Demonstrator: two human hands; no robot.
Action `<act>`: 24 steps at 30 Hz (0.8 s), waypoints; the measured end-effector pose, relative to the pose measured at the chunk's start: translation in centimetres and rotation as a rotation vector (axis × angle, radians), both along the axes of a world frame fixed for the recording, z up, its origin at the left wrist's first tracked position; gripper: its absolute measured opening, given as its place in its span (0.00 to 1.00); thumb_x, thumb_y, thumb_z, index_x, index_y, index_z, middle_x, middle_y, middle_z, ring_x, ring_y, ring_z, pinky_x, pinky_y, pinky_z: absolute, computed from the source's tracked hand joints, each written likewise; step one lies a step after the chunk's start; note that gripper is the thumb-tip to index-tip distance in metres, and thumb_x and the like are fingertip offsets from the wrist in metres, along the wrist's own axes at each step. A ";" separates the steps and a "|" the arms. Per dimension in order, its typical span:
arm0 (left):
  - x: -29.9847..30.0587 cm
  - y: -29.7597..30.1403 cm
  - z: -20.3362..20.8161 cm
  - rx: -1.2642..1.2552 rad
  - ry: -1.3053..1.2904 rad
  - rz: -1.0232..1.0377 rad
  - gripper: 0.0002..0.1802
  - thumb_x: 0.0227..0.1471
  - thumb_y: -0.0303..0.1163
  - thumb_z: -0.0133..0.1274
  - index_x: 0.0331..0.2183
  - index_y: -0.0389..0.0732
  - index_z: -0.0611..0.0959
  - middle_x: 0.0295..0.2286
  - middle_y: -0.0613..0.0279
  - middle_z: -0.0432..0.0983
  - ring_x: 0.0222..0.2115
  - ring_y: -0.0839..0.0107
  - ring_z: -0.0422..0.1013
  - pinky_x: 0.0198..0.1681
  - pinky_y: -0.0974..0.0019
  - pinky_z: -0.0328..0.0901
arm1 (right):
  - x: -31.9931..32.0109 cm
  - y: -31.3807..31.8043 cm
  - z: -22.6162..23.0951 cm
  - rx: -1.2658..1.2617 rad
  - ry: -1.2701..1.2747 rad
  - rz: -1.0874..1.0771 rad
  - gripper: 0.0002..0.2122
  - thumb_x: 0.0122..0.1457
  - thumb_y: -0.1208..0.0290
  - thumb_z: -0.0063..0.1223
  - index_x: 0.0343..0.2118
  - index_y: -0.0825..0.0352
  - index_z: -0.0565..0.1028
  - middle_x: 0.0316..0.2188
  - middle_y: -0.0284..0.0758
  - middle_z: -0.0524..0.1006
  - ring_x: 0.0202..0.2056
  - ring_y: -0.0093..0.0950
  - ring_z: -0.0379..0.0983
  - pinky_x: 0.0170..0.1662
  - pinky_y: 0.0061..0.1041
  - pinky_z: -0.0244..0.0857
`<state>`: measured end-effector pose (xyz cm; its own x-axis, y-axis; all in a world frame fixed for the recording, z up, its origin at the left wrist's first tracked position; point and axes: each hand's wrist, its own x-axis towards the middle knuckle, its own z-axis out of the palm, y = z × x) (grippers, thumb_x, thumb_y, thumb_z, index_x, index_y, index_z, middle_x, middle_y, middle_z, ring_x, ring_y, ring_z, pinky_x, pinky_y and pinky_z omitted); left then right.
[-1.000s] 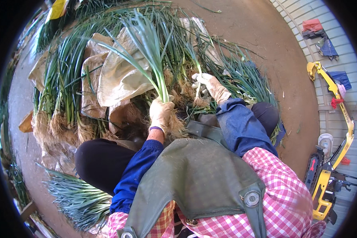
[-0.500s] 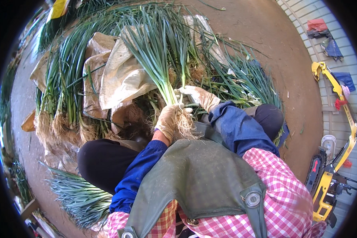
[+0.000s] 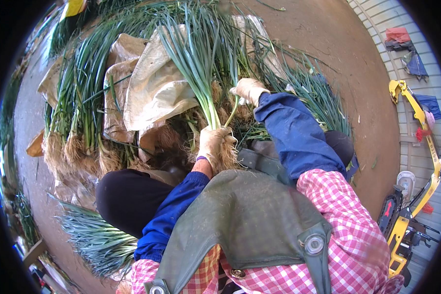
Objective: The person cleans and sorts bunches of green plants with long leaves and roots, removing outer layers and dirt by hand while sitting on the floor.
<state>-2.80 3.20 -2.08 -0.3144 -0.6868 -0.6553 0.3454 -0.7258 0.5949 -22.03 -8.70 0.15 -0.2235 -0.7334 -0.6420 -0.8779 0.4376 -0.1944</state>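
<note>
Just beyond the green apron [image 3: 252,210], the left hand [image 3: 212,145] had its fingers clamped around the onion bunch [image 3: 208,105] above the roots [image 3: 227,158]; the right hand's [image 3: 250,91] fingers pinched a stalk [image 3: 233,110] beside it. A firm, low grip seemed best for steadying the stems.

I have my left forearm [image 3: 174,203] slanting upward and to the right, with the left wrist [image 3: 204,167] bared in a narrow band. My gloved left hand [image 3: 211,145] is curled into a closed grip. My right forearm [image 3: 296,132] slants up and leftward; my right hand [image 3: 250,91], gloved too, sits farther forward, fingers [image 3: 236,90] bent in a pinch, near the left but apart.
</note>
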 end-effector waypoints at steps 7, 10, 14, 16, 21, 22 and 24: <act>-0.4 0.0 1.6 0.015 -0.011 0.019 0.04 0.44 0.20 0.56 0.27 0.35 0.77 0.18 0.58 0.74 0.13 0.71 0.71 0.15 0.71 0.65 | 1.7 1.9 -0.3 -0.468 0.317 0.433 0.12 0.57 0.57 0.47 0.30 0.60 0.77 0.27 0.36 0.77 0.31 0.34 0.75 0.33 0.33 0.68; -1.5 -0.1 1.3 0.018 0.039 0.019 0.06 0.44 0.20 0.55 0.29 0.36 0.77 0.18 0.60 0.74 0.14 0.68 0.71 0.16 0.69 0.66 | 1.6 4.3 -1.3 -0.770 0.105 0.688 0.14 0.57 0.53 0.46 0.28 0.57 0.77 0.20 0.33 0.74 0.25 0.32 0.74 0.26 0.31 0.68; 2.3 0.1 -7.4 0.277 0.362 0.363 0.10 0.54 0.32 0.43 0.34 0.40 0.78 0.27 0.62 0.75 0.26 0.69 0.72 0.26 0.69 0.67 | 11.1 10.0 4.2 -0.947 -0.388 0.760 0.16 0.56 0.51 0.50 0.26 0.60 0.76 0.20 0.35 0.72 0.24 0.33 0.73 0.26 0.31 0.67; 1.8 0.6 -9.0 0.133 0.483 0.287 0.11 0.55 0.34 0.44 0.33 0.38 0.78 0.25 0.62 0.74 0.24 0.69 0.72 0.25 0.68 0.68 | 12.1 12.9 6.2 -0.602 -0.726 0.350 0.19 0.53 0.51 0.55 0.25 0.66 0.75 0.22 0.39 0.74 0.24 0.36 0.73 0.28 0.34 0.65; 0.5 -0.9 -0.1 0.084 0.182 -0.082 0.07 0.49 0.26 0.51 0.31 0.32 0.79 0.21 0.55 0.76 0.18 0.66 0.73 0.19 0.67 0.69 | 2.5 14.0 11.3 -0.395 -1.111 -0.305 0.12 0.60 0.66 0.53 0.41 0.70 0.74 0.24 0.35 0.78 0.23 0.23 0.74 0.25 0.20 0.71; 0.6 -0.9 0.3 0.112 0.282 -0.052 0.07 0.49 0.26 0.51 0.31 0.32 0.79 0.21 0.54 0.76 0.18 0.65 0.74 0.19 0.67 0.69 | -2.0 13.7 11.1 -0.468 -1.019 -0.297 0.10 0.58 0.68 0.53 0.40 0.67 0.76 0.26 0.31 0.78 0.24 0.18 0.75 0.26 0.16 0.71; 0.8 -1.0 0.7 0.152 0.411 -0.052 0.08 0.49 0.25 0.51 0.32 0.32 0.79 0.23 0.52 0.77 0.19 0.64 0.75 0.20 0.67 0.70 | -11.5 13.5 11.4 -0.334 -0.520 -0.387 0.11 0.59 0.64 0.50 0.38 0.64 0.78 0.23 0.29 0.78 0.22 0.20 0.73 0.24 0.20 0.66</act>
